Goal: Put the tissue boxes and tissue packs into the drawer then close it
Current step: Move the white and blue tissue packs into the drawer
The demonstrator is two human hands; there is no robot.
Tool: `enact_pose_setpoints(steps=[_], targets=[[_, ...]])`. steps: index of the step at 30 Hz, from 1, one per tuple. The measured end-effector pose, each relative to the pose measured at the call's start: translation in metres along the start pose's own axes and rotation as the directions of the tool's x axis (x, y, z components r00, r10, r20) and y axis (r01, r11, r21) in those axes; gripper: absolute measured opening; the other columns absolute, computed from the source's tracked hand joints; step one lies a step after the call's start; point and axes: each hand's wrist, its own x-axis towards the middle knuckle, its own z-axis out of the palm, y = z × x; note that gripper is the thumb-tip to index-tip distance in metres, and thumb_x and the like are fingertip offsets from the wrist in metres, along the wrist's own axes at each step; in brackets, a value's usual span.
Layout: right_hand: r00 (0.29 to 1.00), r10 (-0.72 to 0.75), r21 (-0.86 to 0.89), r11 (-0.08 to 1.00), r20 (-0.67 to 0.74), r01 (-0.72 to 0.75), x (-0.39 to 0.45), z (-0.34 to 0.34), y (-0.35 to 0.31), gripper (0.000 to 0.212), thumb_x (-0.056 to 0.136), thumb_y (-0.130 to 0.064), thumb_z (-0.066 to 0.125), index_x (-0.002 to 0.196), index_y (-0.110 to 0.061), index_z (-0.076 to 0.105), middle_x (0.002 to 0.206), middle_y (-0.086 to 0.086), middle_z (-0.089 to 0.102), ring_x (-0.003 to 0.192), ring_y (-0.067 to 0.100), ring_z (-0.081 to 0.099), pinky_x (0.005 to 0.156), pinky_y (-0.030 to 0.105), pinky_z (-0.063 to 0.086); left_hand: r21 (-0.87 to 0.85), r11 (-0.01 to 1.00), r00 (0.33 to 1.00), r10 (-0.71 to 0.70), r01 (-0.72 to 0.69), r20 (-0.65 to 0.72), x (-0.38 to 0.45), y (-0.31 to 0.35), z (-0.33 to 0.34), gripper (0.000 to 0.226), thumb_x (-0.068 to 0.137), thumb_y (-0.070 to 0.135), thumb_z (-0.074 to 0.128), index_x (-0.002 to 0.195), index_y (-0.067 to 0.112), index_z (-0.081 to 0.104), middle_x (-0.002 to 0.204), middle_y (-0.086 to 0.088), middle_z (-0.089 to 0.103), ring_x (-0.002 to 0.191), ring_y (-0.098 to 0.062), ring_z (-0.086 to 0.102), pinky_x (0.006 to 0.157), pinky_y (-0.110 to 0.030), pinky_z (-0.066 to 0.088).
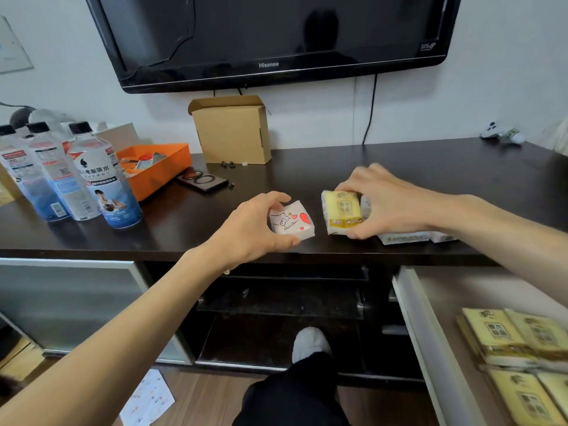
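Observation:
On the dark cabinet top (399,167), my left hand (249,232) grips a small white tissue pack with red hearts (293,222) near the front edge. My right hand (387,201) closes over a yellow tissue pack (341,212) just to the right of it. More white packs (405,238) lie under and beside my right wrist, partly hidden. The drawer (430,348) stands pulled out at the lower right and holds several yellow tissue packs (498,336).
Three drink bottles (101,179) stand at the left, with an orange tray (159,167) and a phone (201,179) behind them. A cardboard box (233,133) sits under the wall-mounted TV (270,35). A game controller (502,135) lies far right. My foot (310,342) is below.

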Motion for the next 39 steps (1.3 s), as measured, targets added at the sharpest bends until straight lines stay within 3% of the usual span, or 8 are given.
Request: enact_pose_setpoints(steps=[4,11,15,19,21,26,32,39], targets=[[0.994,0.063,0.054,0.997,-0.088,-0.058,-0.053,-0.024,0.017,0.073,0.067,-0.063,0.079,0.129,-0.030,0.058,0.113,-0.008,0.049,0.109,0.015,0.040,0.092,0.039,0.045,-0.026,0.996,0.996,0.081,-0.080,0.026,-0.008,0.042,0.008,0.076,0.067,0.049,0.083,0.134,0.036,0.049,0.117,0.016,0.057,0.111,-0.006,0.055,0.081,-0.023,0.047],[0.983,0.146,0.113,0.985,-0.108,-0.133,-0.159,-0.025,0.053,0.068,0.062,-0.076,0.072,0.120,-0.046,0.053,0.115,-0.028,0.048,0.116,-0.002,0.040,0.089,0.019,0.039,-0.112,0.971,0.968,0.224,-0.212,0.109,-0.030,0.132,0.052,0.080,0.058,0.067,0.069,0.130,0.038,0.050,0.113,0.020,0.057,0.108,0.000,0.053,0.088,-0.023,0.047],[0.982,0.178,0.075,0.982,-0.064,-0.173,-0.217,-0.009,0.071,0.072,0.060,-0.095,0.059,0.117,-0.052,0.053,0.110,-0.030,0.050,0.112,-0.002,0.044,0.089,0.025,0.044,-0.095,0.939,0.924,0.342,-0.330,0.169,-0.045,0.173,0.095,0.075,0.062,0.072,0.064,0.128,0.039,0.050,0.110,0.023,0.053,0.104,0.006,0.043,0.085,-0.018,0.043],[0.972,0.226,0.042,0.973,0.065,-0.229,-0.266,0.007,0.095,0.074,0.066,-0.072,0.076,0.132,-0.048,0.052,0.121,-0.033,0.047,0.117,0.000,0.047,0.095,0.031,0.047,-0.057,0.916,0.879,0.398,-0.398,0.264,-0.054,0.204,0.136,0.077,0.068,0.066,0.068,0.134,0.032,0.047,0.117,0.016,0.054,0.108,-0.007,0.043,0.089,-0.027,0.043],[0.966,0.234,0.017,0.971,0.110,-0.237,-0.283,0.013,0.101,0.078,0.070,-0.063,0.079,0.140,-0.044,0.051,0.131,-0.025,0.046,0.124,0.008,0.048,0.100,0.031,0.044,-0.011,0.895,0.851,0.427,-0.445,0.308,-0.060,0.214,0.155,0.075,0.073,0.060,0.070,0.136,0.029,0.044,0.122,0.011,0.054,0.111,-0.010,0.042,0.092,-0.032,0.044],[0.956,0.199,-0.040,0.980,0.214,-0.195,-0.302,0.024,0.101,0.085,0.072,-0.064,0.074,0.146,-0.028,0.054,0.144,-0.001,0.053,0.133,0.019,0.048,0.110,0.031,0.036,0.060,0.872,0.814,0.425,-0.485,0.397,-0.069,0.223,0.187,0.075,0.075,0.055,0.068,0.139,0.027,0.041,0.126,0.007,0.051,0.115,-0.014,0.040,0.094,-0.039,0.045],[0.957,0.187,-0.062,0.982,0.223,-0.178,-0.307,0.033,0.099,0.076,0.072,-0.054,0.080,0.140,-0.027,0.062,0.141,0.006,0.053,0.129,0.025,0.048,0.106,0.036,0.041,0.091,0.864,0.801,0.412,-0.495,0.434,-0.080,0.220,0.202,0.075,0.076,0.059,0.065,0.139,0.028,0.040,0.126,0.009,0.050,0.115,-0.015,0.042,0.091,-0.036,0.046],[0.955,0.207,-0.077,0.978,0.212,-0.195,-0.306,0.042,0.099,0.088,0.066,-0.062,0.078,0.146,-0.032,0.054,0.148,0.006,0.045,0.133,0.026,0.045,0.107,0.037,0.042,0.109,0.841,0.795,0.447,-0.529,0.409,-0.083,0.222,0.211,0.064,0.079,0.058,0.063,0.131,0.026,0.045,0.124,0.008,0.049,0.111,-0.014,0.043,0.085,-0.032,0.045]])
